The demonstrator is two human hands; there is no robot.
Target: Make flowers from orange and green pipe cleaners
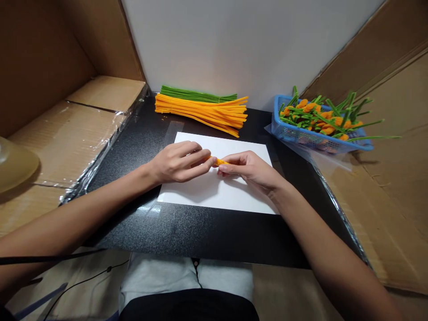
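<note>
Above a white sheet of paper (200,196), both of my hands meet on a short, coiled orange pipe cleaner (220,162). The fingertips of my left hand (183,161) pinch its left end. My right hand (252,169) grips the other end between thumb and forefinger. Fingers cover much of the piece, so its full shape is hidden. Behind the paper lies a bundle of straight orange pipe cleaners (203,110), with a bundle of green pipe cleaners (197,93) right behind it.
A blue basket (321,137) at the back right holds several orange-and-green pipe cleaner pieces, their green stems sticking out over the rim. Cardboard (96,129) flanks the black tabletop (187,232) on both sides. A yellowish translucent object (16,165) stands at the left edge.
</note>
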